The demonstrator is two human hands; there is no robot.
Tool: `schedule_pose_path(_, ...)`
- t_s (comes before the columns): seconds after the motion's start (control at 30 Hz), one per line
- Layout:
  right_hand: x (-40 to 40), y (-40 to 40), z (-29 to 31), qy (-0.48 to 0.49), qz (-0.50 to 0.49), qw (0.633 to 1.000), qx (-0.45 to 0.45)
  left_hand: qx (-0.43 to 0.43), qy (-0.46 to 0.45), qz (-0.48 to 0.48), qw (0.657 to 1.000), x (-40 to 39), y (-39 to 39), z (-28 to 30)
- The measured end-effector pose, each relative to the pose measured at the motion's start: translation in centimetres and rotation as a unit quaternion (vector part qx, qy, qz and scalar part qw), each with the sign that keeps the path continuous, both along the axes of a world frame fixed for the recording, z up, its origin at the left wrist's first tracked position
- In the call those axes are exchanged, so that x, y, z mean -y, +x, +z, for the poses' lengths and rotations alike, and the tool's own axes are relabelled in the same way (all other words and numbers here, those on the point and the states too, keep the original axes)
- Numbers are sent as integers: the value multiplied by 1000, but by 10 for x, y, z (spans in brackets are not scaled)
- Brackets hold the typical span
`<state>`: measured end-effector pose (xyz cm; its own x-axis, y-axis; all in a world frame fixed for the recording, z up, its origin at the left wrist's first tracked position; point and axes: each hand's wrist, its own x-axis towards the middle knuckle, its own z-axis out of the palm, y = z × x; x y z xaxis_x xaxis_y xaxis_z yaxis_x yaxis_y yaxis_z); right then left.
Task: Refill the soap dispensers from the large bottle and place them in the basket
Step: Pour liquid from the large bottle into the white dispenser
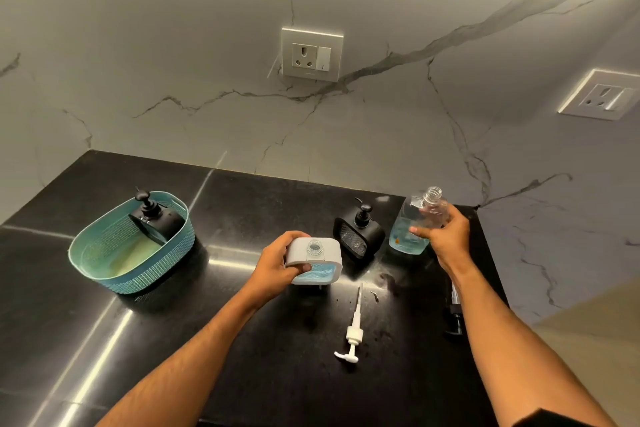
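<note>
Your two bare forearms enter from the bottom edge and reach forward over the black desk point(104, 340). Between them, a white pump head point(353, 336) with its long tube lies flat on the desk. A black pump part point(454, 317) lies beside your right forearm, partly hidden by it.

Your left hand point(277, 265) is clamped on the white soap dispenser point(317, 258), fingers wrapped over its left side. The dispenser's neck is uncapped, and blue liquid shows through its front window.

Your right hand point(445, 232) is closed around the large bottle point(414, 224), which is clear, uncapped, tilted slightly, and holds blue liquid in its lower part. Whether its base touches the desk cannot be determined.

A black soap dispenser point(358, 230) with its pump fitted stands between the white dispenser and the bottle. At left, well apart, the teal basket point(104, 263) holds a second black dispenser point(156, 218), leaning against the far wall of the basket.
</note>
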<state>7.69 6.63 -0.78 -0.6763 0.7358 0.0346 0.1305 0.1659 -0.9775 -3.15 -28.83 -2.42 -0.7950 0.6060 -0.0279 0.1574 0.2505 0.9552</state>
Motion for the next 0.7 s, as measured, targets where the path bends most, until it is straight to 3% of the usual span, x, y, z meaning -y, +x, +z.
schedule_pose_path(0.7, -27, 6, -17, -65, 79, 994, 24, 17, -29, -28, 999, -8, 1, -11)
